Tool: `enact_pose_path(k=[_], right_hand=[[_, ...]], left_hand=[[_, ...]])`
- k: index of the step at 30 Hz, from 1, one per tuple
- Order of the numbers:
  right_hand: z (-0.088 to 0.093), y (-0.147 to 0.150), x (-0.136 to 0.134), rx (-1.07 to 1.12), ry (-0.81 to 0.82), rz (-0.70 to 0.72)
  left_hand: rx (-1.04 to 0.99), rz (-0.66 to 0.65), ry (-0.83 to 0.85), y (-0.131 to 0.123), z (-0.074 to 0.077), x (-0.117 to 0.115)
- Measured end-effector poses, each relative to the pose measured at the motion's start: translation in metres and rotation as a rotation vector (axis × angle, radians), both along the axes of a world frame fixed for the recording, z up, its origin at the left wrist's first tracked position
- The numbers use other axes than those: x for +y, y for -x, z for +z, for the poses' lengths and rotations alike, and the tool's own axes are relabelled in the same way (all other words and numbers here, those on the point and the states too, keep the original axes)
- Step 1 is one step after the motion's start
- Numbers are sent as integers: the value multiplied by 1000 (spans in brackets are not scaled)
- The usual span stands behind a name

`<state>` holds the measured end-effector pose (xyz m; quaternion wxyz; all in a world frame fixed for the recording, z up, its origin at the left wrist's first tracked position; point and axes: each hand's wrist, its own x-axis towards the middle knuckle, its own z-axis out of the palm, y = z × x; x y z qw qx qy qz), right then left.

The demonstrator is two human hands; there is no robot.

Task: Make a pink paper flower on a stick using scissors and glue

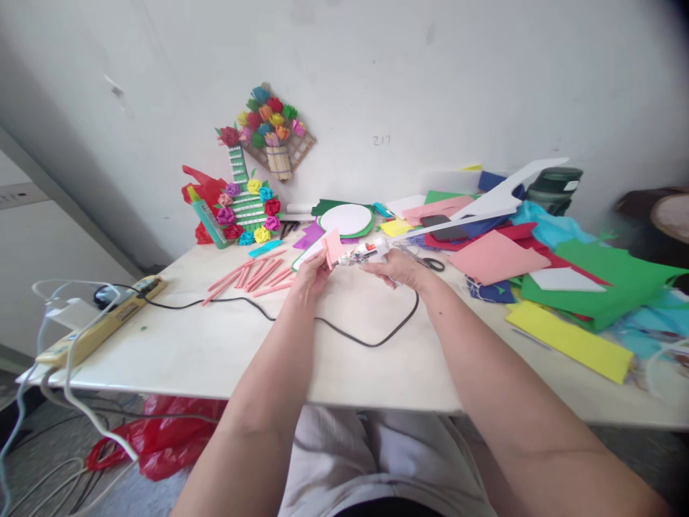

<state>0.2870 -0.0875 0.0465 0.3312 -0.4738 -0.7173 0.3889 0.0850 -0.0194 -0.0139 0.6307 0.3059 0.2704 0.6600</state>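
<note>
My left hand (316, 274) is closed on a small piece of pink paper (334, 248), held upright above the table. My right hand (397, 268) is wrapped round a white hot glue gun (379, 248), its nozzle pointing left at the pink paper. Whether the nozzle touches the paper I cannot tell. A black cord (371, 345) loops over the table below the glue gun. Left of my left hand lie several rolled pink paper sticks (258, 275). Behind the hands is a white paper disc (345, 219) on green.
A yellow power strip (102, 323) with cables sits at the left edge. A green glue bottle (207, 217) and paper-flower crafts (247, 190) stand at the back left. Coloured sheets (597, 276) pile up at the right, with scissors (432, 264) beside them.
</note>
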Motion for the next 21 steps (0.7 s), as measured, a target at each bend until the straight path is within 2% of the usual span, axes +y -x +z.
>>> enact_pose_path(k=[6,14,21], right_hand=[[-6,0,7,-5,-8,14],[-4,-1,4,-49,-28,9],[-7,0,8,-92,-74,-24]], left_hand=[[-10,19,20,0,0,1],[12,60,23,0,-1,3],[14,42,35,-1,1,1]])
